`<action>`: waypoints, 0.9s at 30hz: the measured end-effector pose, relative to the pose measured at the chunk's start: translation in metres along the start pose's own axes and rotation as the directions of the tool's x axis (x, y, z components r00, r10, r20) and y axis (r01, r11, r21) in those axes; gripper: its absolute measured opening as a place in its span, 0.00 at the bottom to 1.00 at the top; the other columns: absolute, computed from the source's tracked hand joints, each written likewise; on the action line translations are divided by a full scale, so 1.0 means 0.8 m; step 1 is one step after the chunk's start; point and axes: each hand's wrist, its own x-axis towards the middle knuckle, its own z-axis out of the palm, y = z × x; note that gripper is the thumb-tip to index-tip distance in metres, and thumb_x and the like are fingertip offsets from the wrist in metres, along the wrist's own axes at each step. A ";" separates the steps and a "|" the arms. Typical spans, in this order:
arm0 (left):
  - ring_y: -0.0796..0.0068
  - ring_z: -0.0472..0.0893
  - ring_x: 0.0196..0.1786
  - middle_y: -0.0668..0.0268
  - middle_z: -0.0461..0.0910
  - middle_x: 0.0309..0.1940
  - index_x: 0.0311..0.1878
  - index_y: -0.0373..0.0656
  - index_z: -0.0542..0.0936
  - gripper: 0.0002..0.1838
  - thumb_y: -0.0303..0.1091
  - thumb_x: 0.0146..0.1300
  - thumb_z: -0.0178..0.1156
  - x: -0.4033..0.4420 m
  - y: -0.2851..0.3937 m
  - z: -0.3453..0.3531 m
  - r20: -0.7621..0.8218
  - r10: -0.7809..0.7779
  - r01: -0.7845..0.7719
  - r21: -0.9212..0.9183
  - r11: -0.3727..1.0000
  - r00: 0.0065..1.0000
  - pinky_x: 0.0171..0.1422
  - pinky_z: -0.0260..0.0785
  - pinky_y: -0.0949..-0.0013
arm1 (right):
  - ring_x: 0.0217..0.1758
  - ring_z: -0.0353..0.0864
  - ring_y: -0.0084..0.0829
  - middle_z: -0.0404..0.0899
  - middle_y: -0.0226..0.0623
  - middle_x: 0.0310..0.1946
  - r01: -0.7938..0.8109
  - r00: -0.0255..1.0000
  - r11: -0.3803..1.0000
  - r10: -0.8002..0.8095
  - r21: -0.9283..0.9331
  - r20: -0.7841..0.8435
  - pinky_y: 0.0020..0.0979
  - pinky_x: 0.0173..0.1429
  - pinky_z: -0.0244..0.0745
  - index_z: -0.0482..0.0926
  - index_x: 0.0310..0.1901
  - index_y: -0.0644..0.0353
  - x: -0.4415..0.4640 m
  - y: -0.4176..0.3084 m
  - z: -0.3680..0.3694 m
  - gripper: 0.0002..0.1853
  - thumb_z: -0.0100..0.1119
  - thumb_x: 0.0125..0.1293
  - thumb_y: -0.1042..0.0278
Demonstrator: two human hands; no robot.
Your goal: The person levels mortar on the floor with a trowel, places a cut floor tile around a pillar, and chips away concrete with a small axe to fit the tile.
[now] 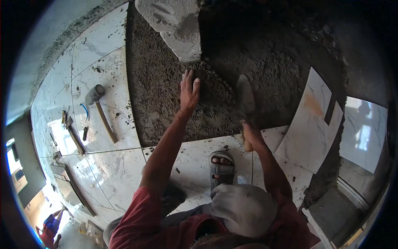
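My left hand point(189, 92) reaches over the dark, crumbly mortar bed point(157, 91), fingers stretched out and holding nothing. Whether its palm touches the mortar I cannot tell. In my right hand point(251, 133) is the handle of a trowel point(246, 93), whose blade lies at the mortar, somewhat blurred. A ridge of loose mortar runs between the hand and the blade. Just beyond my left hand stands a rough pale concrete block or column base point(180, 33). Laid marbled white tiles point(190, 157) border the mortar on the near side, under my sandalled foot point(222, 166).
On the left tiles lie a rubber mallet point(95, 94), a hammer point(74, 137) and small tools. A notched tile point(309, 120) rests at the right, with another tile point(362, 133) beyond it. Another person point(50, 228) is at the lower left, near a bright opening.
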 end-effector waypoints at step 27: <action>0.52 0.58 0.70 0.49 0.58 0.68 0.69 0.40 0.58 0.33 0.55 0.72 0.36 -0.030 -0.066 -0.055 0.168 0.018 -0.003 -0.084 0.996 0.986 0.71 0.50 0.55 | 0.17 0.71 0.25 0.72 0.30 0.20 0.312 0.866 0.770 -0.472 0.556 0.168 0.33 0.20 0.68 0.72 0.34 0.58 -0.098 0.109 0.059 0.12 0.50 0.68 0.58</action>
